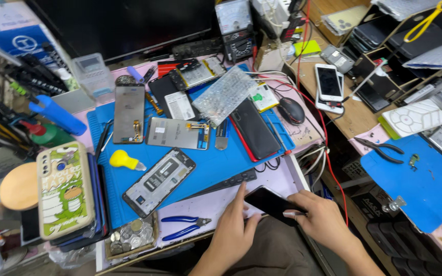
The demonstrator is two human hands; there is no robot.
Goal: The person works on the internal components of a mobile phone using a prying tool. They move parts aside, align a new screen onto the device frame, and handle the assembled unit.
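Head view shows both hands holding a dark smartphone point(272, 203) at the lower centre of the frame, over the worktop point(216, 202) edge. The right hand point(323, 220) grips its lower right end, fingers wrapped narrow; the left hand point(236, 225) steadies its left edge. The smartphone looks whole and unopened, so any dismantling seems yet to begin. Its long axis runs upper left to lower right, dark face up.

Work mat point(216, 166): blue. Phone point(272, 203) held between left hand point(234, 232) and right hand point(323, 220): black, glossy. Phone case point(63, 190): cream, green cartoon-frog pattern. Suction bulb point(124, 160): yellow. Pliers point(182, 227): blue handles. Mouse point(291, 110): black. Bottle point(57, 115): blue. Second mat point(425, 184): blue. Benchtop point(282, 179): pale pink. Cable point(328, 138): red.
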